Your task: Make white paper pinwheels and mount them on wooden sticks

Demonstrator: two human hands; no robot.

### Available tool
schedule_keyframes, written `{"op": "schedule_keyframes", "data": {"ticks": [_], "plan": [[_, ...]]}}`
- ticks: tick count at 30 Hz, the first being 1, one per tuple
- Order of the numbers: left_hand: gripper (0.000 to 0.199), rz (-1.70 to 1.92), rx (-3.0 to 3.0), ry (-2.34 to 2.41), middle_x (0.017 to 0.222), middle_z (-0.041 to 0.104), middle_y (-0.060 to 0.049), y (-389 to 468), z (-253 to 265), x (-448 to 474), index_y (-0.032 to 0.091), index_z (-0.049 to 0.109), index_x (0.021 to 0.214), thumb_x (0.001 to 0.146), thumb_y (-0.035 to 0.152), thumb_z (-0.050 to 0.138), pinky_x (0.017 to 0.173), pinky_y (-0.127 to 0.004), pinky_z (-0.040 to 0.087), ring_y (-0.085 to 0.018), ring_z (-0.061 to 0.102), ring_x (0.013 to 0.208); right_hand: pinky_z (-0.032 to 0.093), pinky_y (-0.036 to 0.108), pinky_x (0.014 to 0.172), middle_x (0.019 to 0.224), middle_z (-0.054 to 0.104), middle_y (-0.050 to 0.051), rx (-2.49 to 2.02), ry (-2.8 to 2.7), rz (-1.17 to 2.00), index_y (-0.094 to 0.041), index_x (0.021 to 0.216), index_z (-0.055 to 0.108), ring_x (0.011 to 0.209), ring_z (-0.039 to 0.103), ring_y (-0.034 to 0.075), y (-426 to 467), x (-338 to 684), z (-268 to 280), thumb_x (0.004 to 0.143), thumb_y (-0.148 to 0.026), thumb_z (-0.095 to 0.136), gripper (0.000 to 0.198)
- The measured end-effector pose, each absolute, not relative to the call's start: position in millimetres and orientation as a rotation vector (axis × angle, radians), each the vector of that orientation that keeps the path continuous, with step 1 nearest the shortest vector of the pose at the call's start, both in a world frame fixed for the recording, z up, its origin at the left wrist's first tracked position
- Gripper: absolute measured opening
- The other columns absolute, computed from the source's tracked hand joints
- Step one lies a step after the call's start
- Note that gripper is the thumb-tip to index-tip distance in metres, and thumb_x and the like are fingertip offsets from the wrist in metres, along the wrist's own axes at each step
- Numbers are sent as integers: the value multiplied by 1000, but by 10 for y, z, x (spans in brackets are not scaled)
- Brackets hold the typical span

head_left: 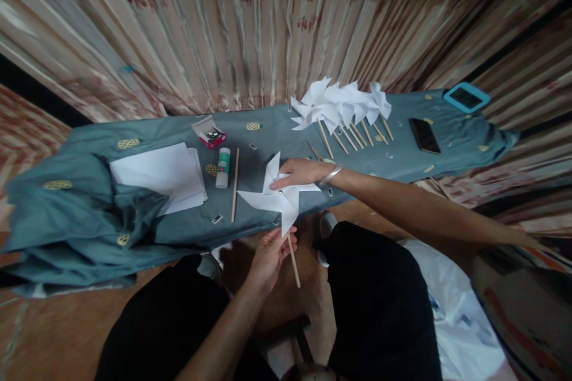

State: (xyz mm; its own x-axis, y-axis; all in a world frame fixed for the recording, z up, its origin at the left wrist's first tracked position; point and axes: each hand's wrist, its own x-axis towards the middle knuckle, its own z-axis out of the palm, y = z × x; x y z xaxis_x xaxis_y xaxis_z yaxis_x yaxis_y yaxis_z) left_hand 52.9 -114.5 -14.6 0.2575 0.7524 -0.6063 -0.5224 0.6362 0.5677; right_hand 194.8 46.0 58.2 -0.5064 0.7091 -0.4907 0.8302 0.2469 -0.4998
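A white paper pinwheel (289, 207) with a small metal pin at its centre is held over the table's near edge. My left hand (267, 255) is closed round its thin wooden stick (294, 268), just below the lowest blade. From the right, my right hand (300, 171) grips the paper at the upper side, thumb near the pin; part of that blade is hidden under the fingers. Left of the pinwheel lie a loose wooden stick (235, 184) and a glue stick (223, 168) with a green label.
Several pinwheels (344, 106) lie in a row at the back. White paper sheets (156, 172) and an open box of metal pins (212, 137) are on the left. A phone (424, 135) and a blue-framed device (467, 97) rest on the right of the cloth-covered table (268, 131).
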Motion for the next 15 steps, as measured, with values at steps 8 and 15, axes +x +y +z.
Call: {"op": "schedule_keyframes", "data": {"ticks": [8, 15], "plan": [[46, 894, 273, 957, 62, 64, -1, -1137, -140, 531, 12, 76, 73, 43, 42, 91, 60, -22, 45, -8, 56, 58, 29, 26, 57, 61, 52, 0, 1577, 2345, -1056, -17, 60, 56, 58, 44, 12, 430, 2027, 603, 87, -69, 42, 61], [43, 907, 297, 970, 63, 65, -3, -1115, -134, 527, 12, 76, 73, 44, 41, 91, 58, -22, 45, -9, 56, 58, 29, 26, 58, 60, 53, 1, 1758, 2357, -1038, -18, 58, 54, 59, 48, 13, 391, 2128, 572, 84, -74, 40, 63]]}}
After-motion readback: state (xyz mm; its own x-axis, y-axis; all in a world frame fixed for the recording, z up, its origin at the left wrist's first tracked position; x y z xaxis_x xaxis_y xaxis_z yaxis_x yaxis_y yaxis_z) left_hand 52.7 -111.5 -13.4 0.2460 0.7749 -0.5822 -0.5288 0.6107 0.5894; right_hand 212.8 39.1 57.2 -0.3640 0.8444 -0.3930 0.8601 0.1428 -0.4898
